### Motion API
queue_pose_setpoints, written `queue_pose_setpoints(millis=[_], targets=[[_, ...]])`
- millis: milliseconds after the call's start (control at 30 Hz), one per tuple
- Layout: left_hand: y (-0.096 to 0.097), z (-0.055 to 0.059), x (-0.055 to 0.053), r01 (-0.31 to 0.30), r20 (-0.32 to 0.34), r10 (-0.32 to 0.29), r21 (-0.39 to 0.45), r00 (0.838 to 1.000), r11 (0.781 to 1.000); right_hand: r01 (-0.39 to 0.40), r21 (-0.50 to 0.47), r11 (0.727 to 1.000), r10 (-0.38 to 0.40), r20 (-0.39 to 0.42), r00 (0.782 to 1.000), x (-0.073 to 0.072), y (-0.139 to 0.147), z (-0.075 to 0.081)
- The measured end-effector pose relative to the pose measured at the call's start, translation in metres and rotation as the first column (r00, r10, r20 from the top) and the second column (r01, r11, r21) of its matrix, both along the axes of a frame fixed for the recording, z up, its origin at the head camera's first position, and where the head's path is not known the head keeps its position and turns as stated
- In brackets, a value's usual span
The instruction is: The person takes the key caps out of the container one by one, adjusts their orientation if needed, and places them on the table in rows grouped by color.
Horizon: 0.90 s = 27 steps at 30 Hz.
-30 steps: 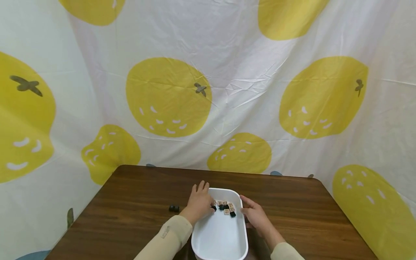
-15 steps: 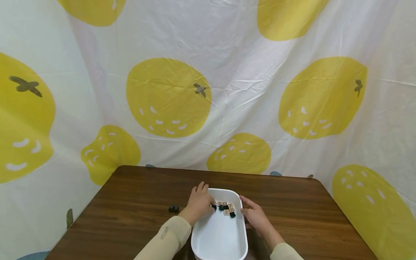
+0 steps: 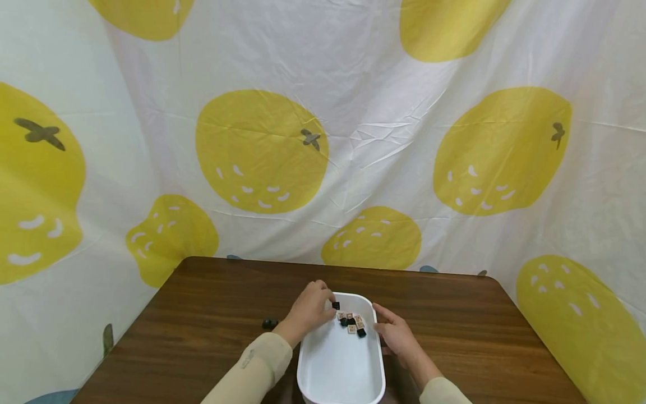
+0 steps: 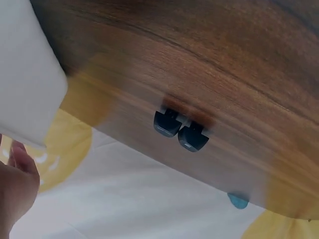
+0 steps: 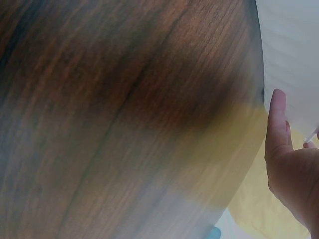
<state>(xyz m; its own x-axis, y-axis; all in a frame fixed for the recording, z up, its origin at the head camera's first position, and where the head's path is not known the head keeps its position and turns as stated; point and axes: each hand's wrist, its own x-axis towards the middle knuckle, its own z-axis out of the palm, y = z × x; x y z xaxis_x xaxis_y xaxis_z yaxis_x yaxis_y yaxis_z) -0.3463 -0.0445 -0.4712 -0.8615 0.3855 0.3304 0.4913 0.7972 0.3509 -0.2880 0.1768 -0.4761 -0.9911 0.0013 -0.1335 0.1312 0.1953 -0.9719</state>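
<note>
Desk [image 3: 454,325], left side: 2 small black pieces [image 3: 270,324], side by side, apart from the white tray [image 3: 343,367]. Left hand [image 3: 310,307] at the tray's far left rim, small black block [image 3: 336,306] pinched at its fingertips. Far half of tray: loose cluster of black and pale patterned blocks [image 3: 351,329]. Right hand [image 3: 398,338] grips the right rim, touching the outer wall.

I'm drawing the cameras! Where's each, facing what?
Head: worn there, facing forward and down at the white tub; left hand, right hand, sleeves show.
Left wrist: worn there, facing table and two black pieces; left hand shows.
Right wrist: worn there, facing mostly table; right hand shows.
Head and left wrist share those black pieces.
</note>
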Motion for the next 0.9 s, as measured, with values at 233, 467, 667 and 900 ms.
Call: queue_pose_setpoints(millis=[233, 467, 667, 900], targets=[[0.001, 0.008, 0.002, 0.001, 0.152, -0.036, 0.225, 0.988, 0.974, 0.004, 0.017, 1.000, -0.004, 0.010, 1.000, 0.000, 0.001, 0.001], [0.000, 0.011, 0.001, -0.042, 0.192, -0.016, 0.298, 0.981, 0.954, -0.002, 0.020, 1.000, 0.002, 0.004, 1.000, 0.000, 0.001, 0.002], [0.000, 0.012, 0.001, -0.063, 0.236, -0.029, 0.374, 0.971, 0.925, -0.012, 0.029, 1.000, 0.012, 0.009, 1.000, -0.002, 0.001, 0.002], [0.000, 0.010, 0.002, -0.083, 0.261, -0.031, 0.416, 0.965, 0.906, -0.010, 0.049, 0.999, 0.009, 0.019, 1.000, -0.002, 0.001, 0.003]])
